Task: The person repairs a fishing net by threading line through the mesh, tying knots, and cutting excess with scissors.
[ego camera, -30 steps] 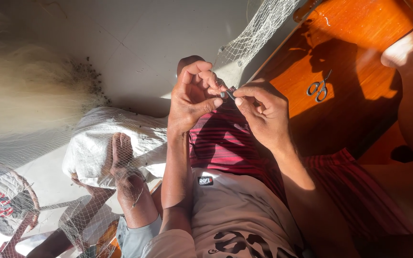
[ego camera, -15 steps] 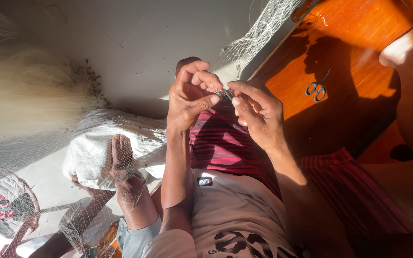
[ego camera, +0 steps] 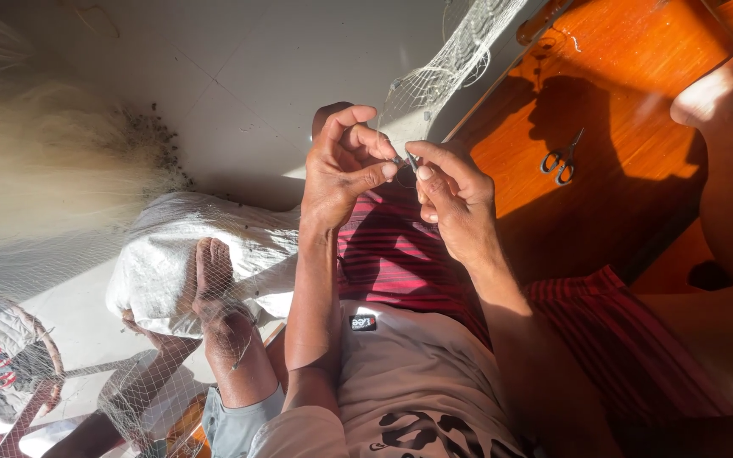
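Pale tiled floor (ego camera: 239, 76) in hard sunlight; glossy orange wooden surface (ego camera: 629, 102) alongside

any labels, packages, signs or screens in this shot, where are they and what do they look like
Small label: sewn at the top edge of the pale shorts, below the striped red cloth; a dark rectangle with light and red marks.
Print: at the bottom of the picture on the pale shorts; bold black shapes, partly cut off.
White sack: on the floor left of the left hand, under the net; plain, with no label showing.
No signs or screens in view.
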